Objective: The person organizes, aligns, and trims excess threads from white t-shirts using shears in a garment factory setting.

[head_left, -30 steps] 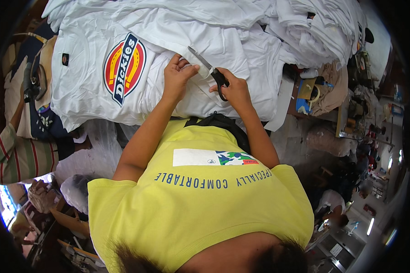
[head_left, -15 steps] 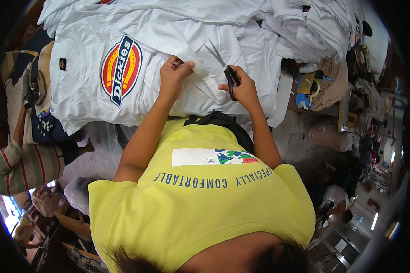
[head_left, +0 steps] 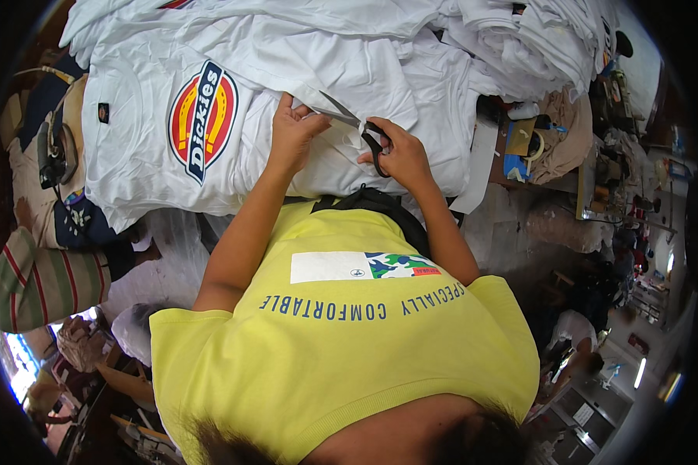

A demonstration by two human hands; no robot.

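Observation:
A white T-shirt [head_left: 132, 167] with a red, yellow and dark blue print lies spread before me. My left hand [head_left: 293, 138] is closed, pinching the edge of its white cloth between thumb and fingers. In my right hand [head_left: 403, 161] is a pair of scissors [head_left: 375, 147] with black handles. The blades stand apart and point left, beside the fingertips of my left hand at the cloth edge. Whether the blades touch the cloth is too fine to tell.
More white shirts [head_left: 520, 50] are heaped at the far right. Beyond the cloth, a roll of tape [head_left: 535, 145] and brown fabric [head_left: 562, 132] lie on the right. An iron [head_left: 54, 151] stands at the left, near another person in a striped shirt [head_left: 46, 283].
My right hand has moved left and the scissors have turned from pointing up and away to pointing left, their blades now at my left fingertips. My left hand still pinches the cloth.

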